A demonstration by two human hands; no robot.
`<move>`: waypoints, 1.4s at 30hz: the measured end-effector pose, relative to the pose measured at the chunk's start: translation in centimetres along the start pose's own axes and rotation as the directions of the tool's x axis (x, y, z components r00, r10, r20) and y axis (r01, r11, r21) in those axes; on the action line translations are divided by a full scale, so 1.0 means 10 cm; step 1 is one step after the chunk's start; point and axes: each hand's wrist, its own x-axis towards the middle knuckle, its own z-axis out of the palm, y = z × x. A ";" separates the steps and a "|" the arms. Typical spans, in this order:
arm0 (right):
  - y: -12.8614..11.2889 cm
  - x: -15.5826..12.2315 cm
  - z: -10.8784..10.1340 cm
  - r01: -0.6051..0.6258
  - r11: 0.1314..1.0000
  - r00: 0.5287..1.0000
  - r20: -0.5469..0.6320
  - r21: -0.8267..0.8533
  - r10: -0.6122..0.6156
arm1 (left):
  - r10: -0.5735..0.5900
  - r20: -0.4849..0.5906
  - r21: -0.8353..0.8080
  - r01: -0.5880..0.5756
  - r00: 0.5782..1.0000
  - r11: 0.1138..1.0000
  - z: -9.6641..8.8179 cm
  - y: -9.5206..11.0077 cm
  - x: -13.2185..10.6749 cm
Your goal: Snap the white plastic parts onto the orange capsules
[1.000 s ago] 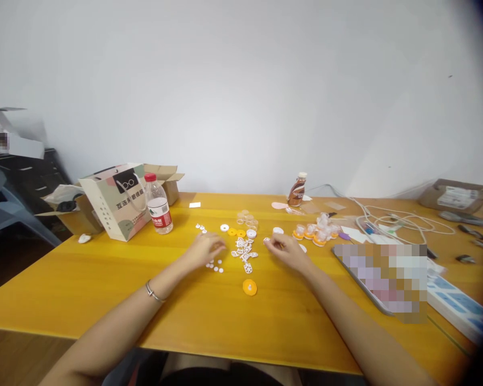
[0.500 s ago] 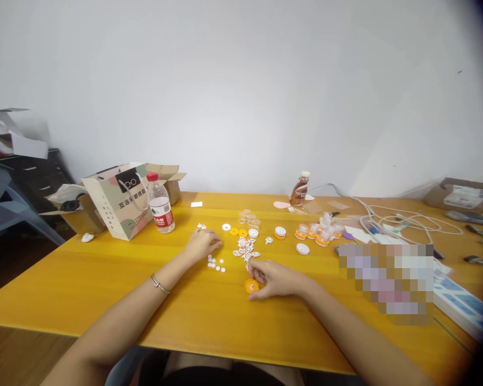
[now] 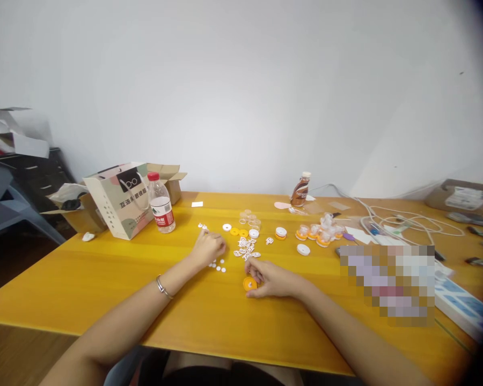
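Observation:
My right hand [image 3: 272, 277] grips a round orange plastic disc [image 3: 248, 285] by its edge, thumb at the near side and fingers at the far side. A small pale piece shows at the disc's centre. Left of it, my left hand [image 3: 208, 249] is closed with its fingers curled down, and whatever they may hold is hidden. Several small white discs [image 3: 218, 268] lie just below that hand, partly covered by it. Beyond my right hand is a pile of white perforated pieces [image 3: 246, 247]. Behind the pile are flat yellow discs [image 3: 239, 232] and clear rings [image 3: 249, 219].
Clear-topped orange assemblies [image 3: 320, 233] cluster to the right, near a white disc [image 3: 303, 250] and a stacked white-and-orange piece [image 3: 280, 233]. A water bottle [image 3: 161, 206] and paper bag [image 3: 121, 201] stand left. A brown bottle [image 3: 300, 190] and white cables [image 3: 406, 217] are at the back.
My left hand has moved slightly right and nearer to me, over some of the small white discs, with its fingers curled in more. My right hand has shifted slightly left with the orange disc.

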 end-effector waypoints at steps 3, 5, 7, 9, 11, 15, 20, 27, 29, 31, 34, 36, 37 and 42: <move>0.01 0.01 0.02 -0.009 0.999 1.000 -0.018 0.038 0.009 | 0.193 -0.037 -0.229 -0.197 0.980 0.953 -0.07 0.19 -0.11; 0.01 0.01 0.03 -0.008 0.998 1.000 -0.029 0.061 0.010 | 0.337 -0.044 -0.314 -0.333 0.940 0.889 -0.09 0.32 -0.17; 0.01 0.01 0.03 -0.010 0.997 0.999 -0.032 0.081 0.013 | 0.412 -0.047 -0.327 -0.403 0.910 0.855 -0.09 0.41 -0.22; 0.01 0.01 0.03 -0.010 0.995 1.000 -0.025 0.101 0.013 | 0.437 -0.048 -0.308 -0.430 0.898 0.849 -0.06 0.47 -0.24; 0.02 0.02 0.04 -0.003 0.993 1.000 -0.021 0.120 0.006 | 0.459 -0.041 -0.279 -0.452 0.887 0.847 -0.03 0.50 -0.25; 0.05 0.03 0.06 0.021 0.991 0.999 -0.037 0.130 -0.016 | 0.496 -0.052 -0.205 -0.495 0.867 0.844 0.05 0.52 -0.26; 0.06 0.04 0.06 0.031 0.996 0.998 -0.052 0.087 -0.027 | 0.527 -0.073 -0.143 -0.532 0.847 0.835 0.05 0.53 -0.27; 0.06 0.04 0.05 0.034 0.999 0.999 -0.039 0.003 -0.034 | 0.598 -0.067 -0.115 -0.602 0.798 0.790 0.03 0.48 -0.28; 0.06 0.04 0.05 0.042 0.999 0.998 -0.036 -0.016 -0.042 | 0.624 -0.060 -0.077 -0.627 0.779 0.775 0.02 0.46 -0.28; 0.07 0.04 0.05 0.056 0.998 0.998 -0.027 -0.017 -0.056 | 0.685 -0.040 -0.039 -0.686 0.728 0.727 -0.01 0.44 -0.27; 0.06 0.04 0.04 0.055 0.998 0.998 -0.025 -0.017 -0.055 | 0.773 -0.013 -0.040 -0.773 0.634 0.633 -0.08 0.40 -0.26; 0.06 0.04 0.04 0.050 0.999 0.998 -0.025 -0.012 -0.050 | 0.763 -0.046 -0.094 -0.763 0.645 0.639 -0.10 0.39 -0.25; 0.05 0.04 0.04 0.053 0.999 0.998 -0.023 -0.007 -0.053 | 0.727 -0.073 -0.133 -0.729 0.683 0.672 -0.11 0.39 -0.24; 0.03 0.04 0.02 0.064 0.998 0.998 -0.011 0.024 -0.064 | 0.501 -0.033 -0.313 -0.485 0.865 0.816 -0.06 0.41 -0.21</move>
